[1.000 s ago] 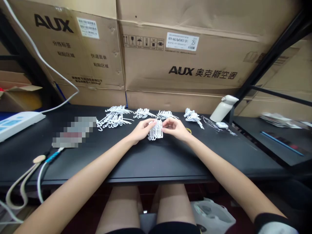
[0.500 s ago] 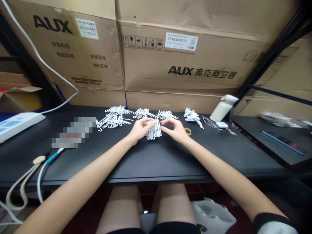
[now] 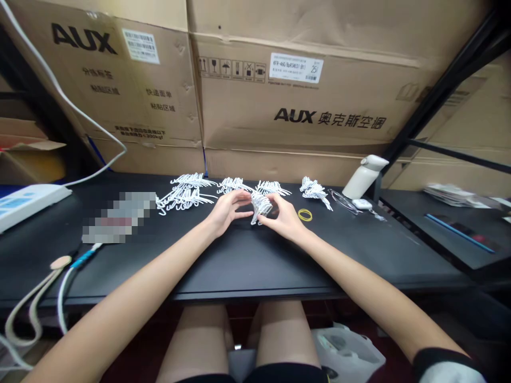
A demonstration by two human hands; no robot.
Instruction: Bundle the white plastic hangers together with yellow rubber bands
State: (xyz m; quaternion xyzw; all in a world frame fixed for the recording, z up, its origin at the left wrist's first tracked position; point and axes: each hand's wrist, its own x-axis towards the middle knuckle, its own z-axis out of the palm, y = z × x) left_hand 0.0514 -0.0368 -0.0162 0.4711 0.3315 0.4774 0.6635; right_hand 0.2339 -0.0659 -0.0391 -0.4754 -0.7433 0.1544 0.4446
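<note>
My right hand [image 3: 286, 217] grips a small bundle of white metal hooks [image 3: 261, 205] between thumb and fingers, above the black table. My left hand [image 3: 228, 213] is at the bundle's left side, fingers and thumb apart, the fingertips beside its edge; whether they touch it I cannot tell. Behind the hands lie more white hooks in piles: a larger pile [image 3: 187, 198] to the left, a pile [image 3: 233, 184] and another pile [image 3: 272, 188] in the middle, and a bundle [image 3: 315, 191] to the right. Yellow rubber bands [image 3: 305, 215] lie right of my right hand.
A white bottle [image 3: 365, 176], glasses [image 3: 342, 202] and a small white case [image 3: 361, 204] stand or lie at the right back. On the left are a blurred-out object [image 3: 120, 218] with a cable and a power strip [image 3: 32, 205]. Large cartons [image 3: 239, 117] stand behind the table [image 3: 255, 266].
The hook bundle has turned and shifted slightly right, into my right hand's grip. My left hand has loosened, its thumb and fingers now spread away from the bundle.
</note>
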